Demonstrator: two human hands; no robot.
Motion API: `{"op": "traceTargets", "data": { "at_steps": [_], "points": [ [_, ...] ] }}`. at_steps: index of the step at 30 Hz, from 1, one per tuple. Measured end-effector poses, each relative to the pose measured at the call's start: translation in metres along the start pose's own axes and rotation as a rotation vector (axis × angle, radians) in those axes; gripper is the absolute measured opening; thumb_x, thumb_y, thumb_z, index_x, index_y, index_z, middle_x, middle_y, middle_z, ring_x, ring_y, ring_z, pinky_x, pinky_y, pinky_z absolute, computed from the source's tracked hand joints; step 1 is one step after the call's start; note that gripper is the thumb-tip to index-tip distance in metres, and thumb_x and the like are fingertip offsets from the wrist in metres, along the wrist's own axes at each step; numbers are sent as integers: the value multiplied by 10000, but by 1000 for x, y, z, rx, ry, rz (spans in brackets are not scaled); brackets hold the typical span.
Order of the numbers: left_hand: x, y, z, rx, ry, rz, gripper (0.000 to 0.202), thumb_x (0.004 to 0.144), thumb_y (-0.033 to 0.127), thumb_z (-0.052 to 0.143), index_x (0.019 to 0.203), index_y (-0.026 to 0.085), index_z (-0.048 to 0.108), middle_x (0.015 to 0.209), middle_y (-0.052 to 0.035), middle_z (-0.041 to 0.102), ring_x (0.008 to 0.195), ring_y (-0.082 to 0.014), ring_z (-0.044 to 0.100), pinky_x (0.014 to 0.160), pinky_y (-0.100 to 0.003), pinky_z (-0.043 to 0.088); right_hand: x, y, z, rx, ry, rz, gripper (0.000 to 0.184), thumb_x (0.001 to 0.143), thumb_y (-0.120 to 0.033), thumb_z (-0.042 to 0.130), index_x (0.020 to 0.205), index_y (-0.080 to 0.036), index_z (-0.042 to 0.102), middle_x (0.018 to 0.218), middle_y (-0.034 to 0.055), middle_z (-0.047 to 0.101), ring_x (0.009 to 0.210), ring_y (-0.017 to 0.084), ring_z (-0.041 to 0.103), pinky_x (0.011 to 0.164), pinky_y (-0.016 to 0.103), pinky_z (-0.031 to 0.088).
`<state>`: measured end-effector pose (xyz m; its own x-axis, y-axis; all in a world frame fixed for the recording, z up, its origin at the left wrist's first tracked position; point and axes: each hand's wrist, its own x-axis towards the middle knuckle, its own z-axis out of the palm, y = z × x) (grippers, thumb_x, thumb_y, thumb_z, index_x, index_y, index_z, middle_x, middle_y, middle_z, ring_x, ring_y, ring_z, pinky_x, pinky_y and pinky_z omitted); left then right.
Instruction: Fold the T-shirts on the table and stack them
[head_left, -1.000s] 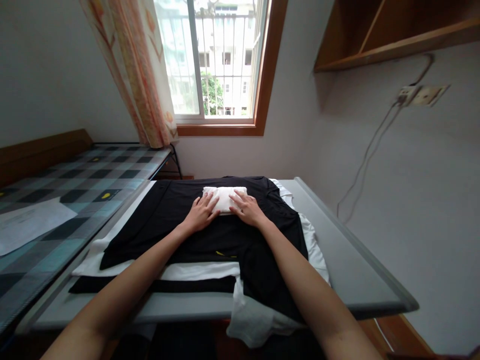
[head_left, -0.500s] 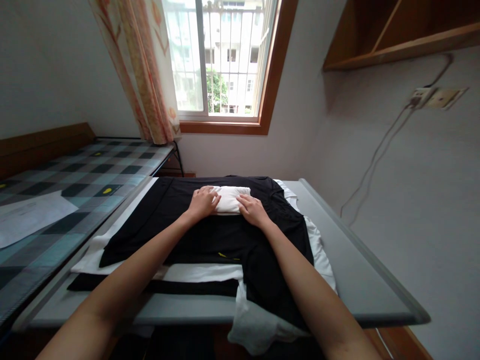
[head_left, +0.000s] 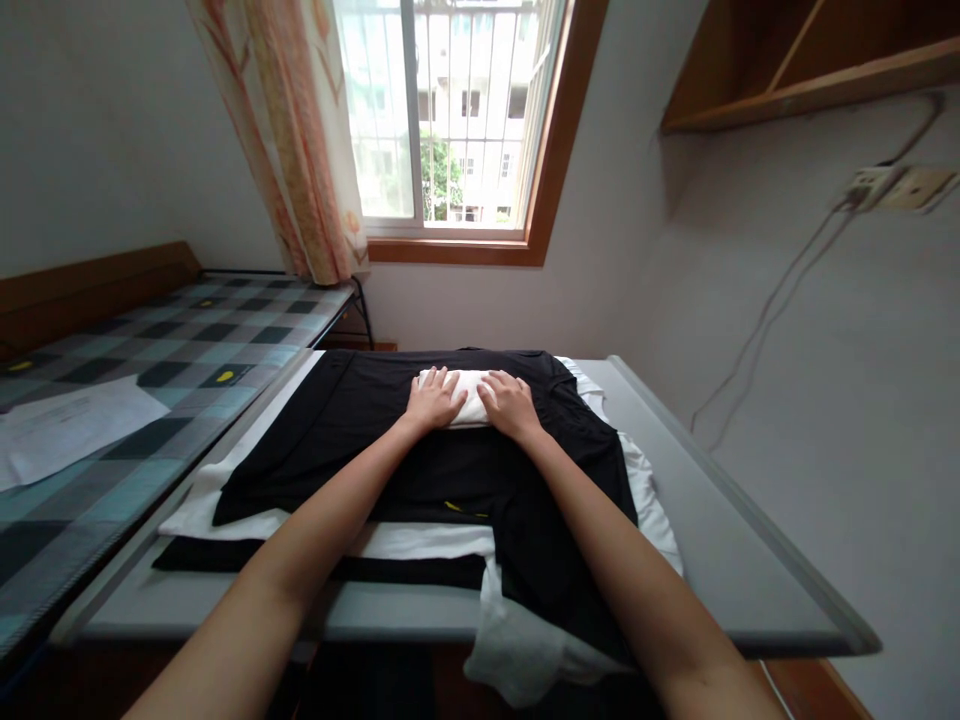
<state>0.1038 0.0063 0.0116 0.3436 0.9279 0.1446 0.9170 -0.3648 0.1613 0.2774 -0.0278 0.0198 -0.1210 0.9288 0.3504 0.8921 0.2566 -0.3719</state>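
Note:
My left hand (head_left: 436,398) lies palm down on the left part of a small folded white cloth (head_left: 472,408), fingers spread. On the cloth's right part rests my right hand (head_left: 511,402), its fingers stretched out and a little apart. The bundle sits on a black shirt (head_left: 322,440) that is laid out flat. Under that shirt, white garments (head_left: 427,541) and another black one (head_left: 405,572) stick out toward me. A light sleeve (head_left: 510,650) hangs over the front edge of the grey table (head_left: 720,560).
To the left is a bed with a checked cover (head_left: 172,345) and a sheet of paper (head_left: 82,420). A window (head_left: 472,130) and a curtain (head_left: 304,140) are at the back. Cables (head_left: 772,300) hang from a socket (head_left: 874,185) on the right wall, below a wooden shelf (head_left: 810,100).
Both hands have come closer together on the white cloth, the left one sliding further over it. The view has shifted slightly; the garments lie as before.

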Motion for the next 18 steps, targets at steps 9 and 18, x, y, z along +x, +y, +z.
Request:
{"op": "traceTargets", "data": {
  "at_steps": [9, 18],
  "points": [
    [1, -2, 0, -25, 1, -4, 595, 972, 518, 248, 1493, 253, 359, 1583, -97, 294, 1476, -295, 195, 1146, -578, 206, 27, -11, 17, -49, -249, 48, 659, 984, -593, 191, 1477, -220, 419, 1577, 112, 298, 1462, 300, 217, 1163, 550, 106],
    [1, -23, 2, -160, -41, -21, 668, 962, 563, 288, 1507, 180, 324, 1601, -112, 227, 1490, -262, 148, 1178, -485, 200, 20, 14, 17, -8, -296, 172, 739, 957, -635, 194, 1543, -191, 266, 1626, 103, 105, 1493, 283, 72, 1172, 565, 55]
  ]
}}
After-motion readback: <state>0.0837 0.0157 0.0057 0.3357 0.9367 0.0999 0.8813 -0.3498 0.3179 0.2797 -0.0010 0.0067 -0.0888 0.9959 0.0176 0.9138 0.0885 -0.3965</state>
